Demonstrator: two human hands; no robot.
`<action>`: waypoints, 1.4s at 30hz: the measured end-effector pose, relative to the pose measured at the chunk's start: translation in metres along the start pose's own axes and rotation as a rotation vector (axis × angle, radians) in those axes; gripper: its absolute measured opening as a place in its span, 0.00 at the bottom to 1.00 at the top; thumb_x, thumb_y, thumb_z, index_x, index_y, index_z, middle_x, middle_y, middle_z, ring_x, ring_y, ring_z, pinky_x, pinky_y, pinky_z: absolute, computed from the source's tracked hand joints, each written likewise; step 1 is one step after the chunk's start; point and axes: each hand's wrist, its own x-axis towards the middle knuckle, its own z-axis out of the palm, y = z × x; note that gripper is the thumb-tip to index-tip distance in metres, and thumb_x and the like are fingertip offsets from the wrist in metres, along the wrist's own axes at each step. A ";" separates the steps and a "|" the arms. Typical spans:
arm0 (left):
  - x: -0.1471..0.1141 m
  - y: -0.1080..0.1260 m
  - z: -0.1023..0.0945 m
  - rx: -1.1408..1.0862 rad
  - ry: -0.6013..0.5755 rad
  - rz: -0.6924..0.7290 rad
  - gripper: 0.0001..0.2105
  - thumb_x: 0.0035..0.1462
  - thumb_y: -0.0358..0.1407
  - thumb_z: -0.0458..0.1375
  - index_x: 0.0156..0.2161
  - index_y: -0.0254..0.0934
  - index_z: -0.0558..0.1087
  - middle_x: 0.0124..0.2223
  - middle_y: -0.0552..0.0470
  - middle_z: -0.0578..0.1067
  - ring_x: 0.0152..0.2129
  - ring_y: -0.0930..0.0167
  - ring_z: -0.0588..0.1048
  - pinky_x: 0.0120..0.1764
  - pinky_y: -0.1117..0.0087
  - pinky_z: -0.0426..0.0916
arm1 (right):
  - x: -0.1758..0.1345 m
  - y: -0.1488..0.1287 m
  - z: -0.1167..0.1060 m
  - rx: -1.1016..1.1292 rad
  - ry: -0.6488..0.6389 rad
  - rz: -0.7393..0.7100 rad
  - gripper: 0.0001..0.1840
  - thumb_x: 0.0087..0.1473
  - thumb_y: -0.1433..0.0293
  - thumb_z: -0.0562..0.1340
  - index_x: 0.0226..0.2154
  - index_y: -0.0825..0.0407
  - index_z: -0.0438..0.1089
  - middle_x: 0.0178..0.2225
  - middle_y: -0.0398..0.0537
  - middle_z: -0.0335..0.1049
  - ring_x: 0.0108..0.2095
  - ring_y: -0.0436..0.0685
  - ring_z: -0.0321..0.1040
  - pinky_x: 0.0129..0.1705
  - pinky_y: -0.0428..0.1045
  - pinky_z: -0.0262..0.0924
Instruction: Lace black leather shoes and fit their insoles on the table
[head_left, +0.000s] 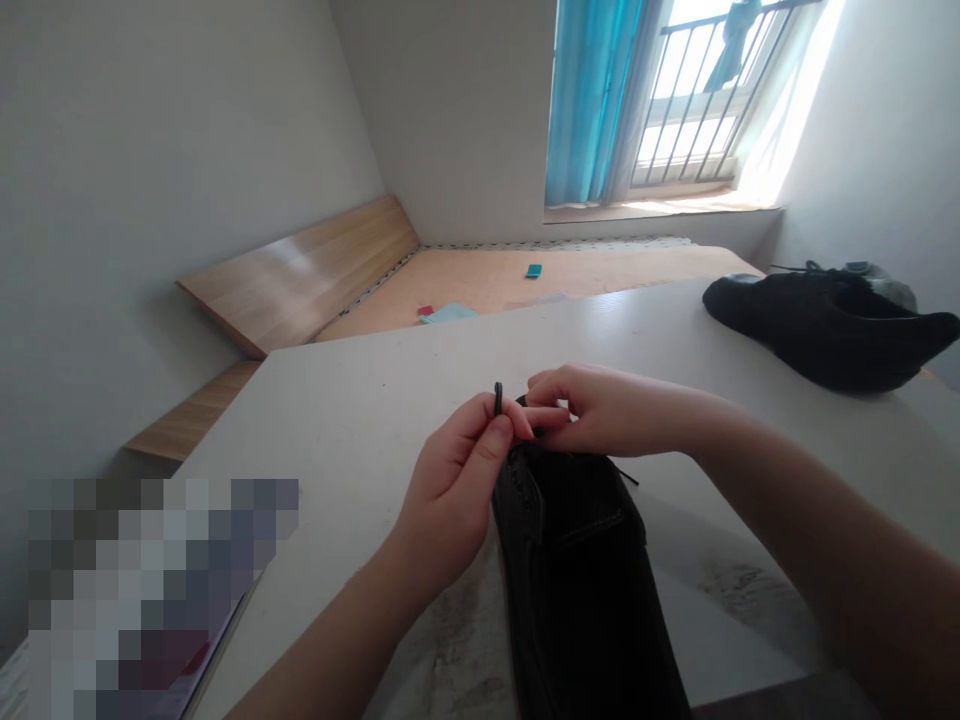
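Note:
A black shoe (592, 590) lies on the white table with its opening toward me and its toe pointing away. My left hand (469, 460) pinches a black shoelace (498, 398), whose loop sticks up between thumb and forefinger. At the lacing of the same shoe, my right hand (581, 408) has its fingers curled close to the left fingertips, with dark lace between them. Part of the lacing is hidden behind both hands. A thin lace end pokes out to the right of the shoe.
Another black shoe (825, 325) stands on the white table (360, 430) at the far right. Beyond the table is a bed (495, 275) with small coloured items and a wooden headboard (315, 265). A blue curtain (596, 100) hangs beside the barred window.

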 end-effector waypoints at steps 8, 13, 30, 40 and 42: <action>-0.001 -0.005 -0.002 0.044 0.010 0.029 0.11 0.68 0.36 0.48 0.33 0.39 0.66 0.49 0.50 0.80 0.51 0.68 0.73 0.53 0.67 0.63 | 0.008 0.005 0.002 0.284 0.124 0.060 0.13 0.54 0.62 0.60 0.26 0.54 0.68 0.25 0.41 0.61 0.27 0.49 0.54 0.29 0.47 0.49; -0.001 -0.005 -0.002 0.014 0.024 0.005 0.11 0.68 0.35 0.49 0.32 0.39 0.67 0.47 0.49 0.80 0.52 0.65 0.72 0.54 0.64 0.63 | 0.006 0.008 -0.002 0.504 -0.015 -0.032 0.12 0.54 0.65 0.63 0.40 0.53 0.74 0.29 0.42 0.65 0.30 0.48 0.56 0.32 0.45 0.51; 0.005 -0.007 -0.003 -0.394 0.075 -0.096 0.10 0.66 0.36 0.52 0.32 0.38 0.70 0.43 0.54 0.75 0.38 0.71 0.77 0.46 0.68 0.70 | -0.002 0.015 -0.012 0.800 -0.103 -0.213 0.42 0.59 0.72 0.59 0.69 0.47 0.39 0.44 0.48 0.68 0.31 0.46 0.63 0.34 0.45 0.60; 0.005 0.003 -0.010 -0.474 0.085 -0.122 0.04 0.53 0.35 0.62 0.34 0.38 0.75 0.37 0.54 0.68 0.26 0.77 0.65 0.34 0.74 0.68 | -0.005 0.013 -0.013 0.517 -0.178 -0.182 0.43 0.52 0.75 0.62 0.67 0.50 0.46 0.29 0.38 0.61 0.28 0.47 0.58 0.28 0.43 0.54; 0.005 0.010 -0.014 -0.497 0.107 -0.106 0.06 0.50 0.32 0.62 0.36 0.39 0.76 0.38 0.53 0.68 0.24 0.78 0.62 0.33 0.73 0.68 | -0.004 0.009 -0.012 0.338 0.025 -0.084 0.34 0.52 0.75 0.63 0.61 0.51 0.59 0.23 0.35 0.56 0.22 0.46 0.52 0.24 0.44 0.47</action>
